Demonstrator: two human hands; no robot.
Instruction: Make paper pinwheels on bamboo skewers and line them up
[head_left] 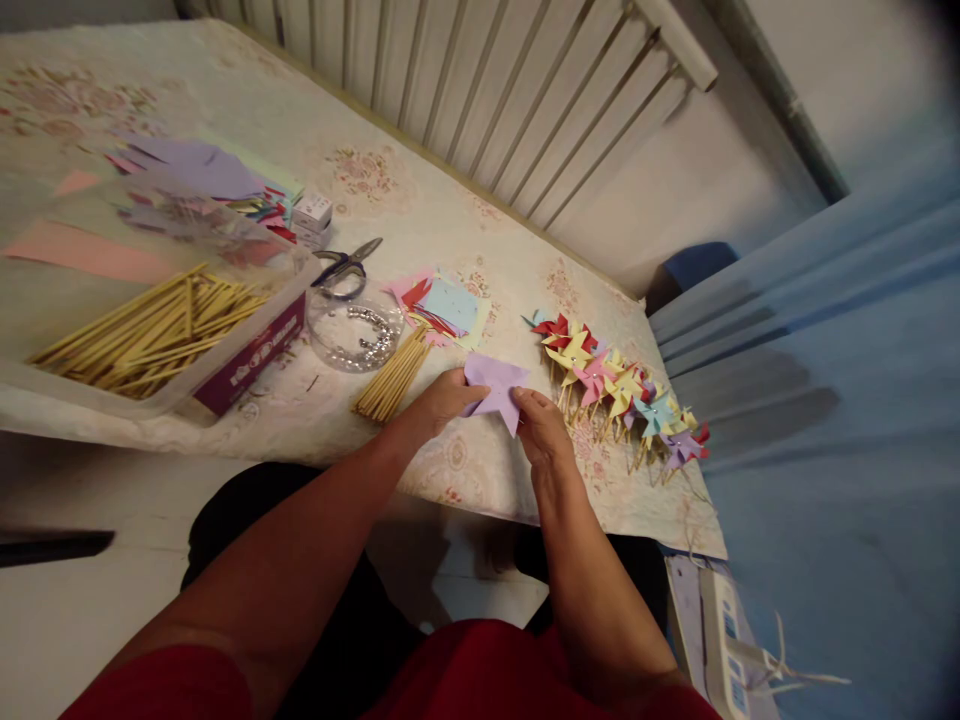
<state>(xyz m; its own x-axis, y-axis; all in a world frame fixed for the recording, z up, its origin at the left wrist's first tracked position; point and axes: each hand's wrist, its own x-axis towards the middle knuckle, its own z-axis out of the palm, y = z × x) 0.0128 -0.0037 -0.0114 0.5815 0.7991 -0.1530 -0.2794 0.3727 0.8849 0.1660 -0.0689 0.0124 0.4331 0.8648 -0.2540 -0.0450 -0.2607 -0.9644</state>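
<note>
**Purple paper (495,382) held in two hands over the bench (450,465)**

The left hand (448,396) has its grip closed on the left side of the purple paper. The right hand (541,420) has its grip closed on the right side, with the thumb on top. The paper has points sticking out, and it is up over the front part of the bench, between the two hands.

Just past the left hand lies a bunch of thin yellow sticks (391,378). The tops of the sticks reach a little pile of colored paper (452,302), with blue on top and red and pink peeking out. Beside the sticks is a round clear dish (315,345) with small shiny bits in it. Scissors (349,266) lie behind the dish, near a small white box (313,212).

Far to the left is a big clear bin (289,290) with lots more sticks inside. To the right of the right hand is a long row of paper pinwheels (621,388). They are red, yellow, pink, blue and purple, and they are on sticks too. A flowery cloth (259,55) covers the bench.
</note>
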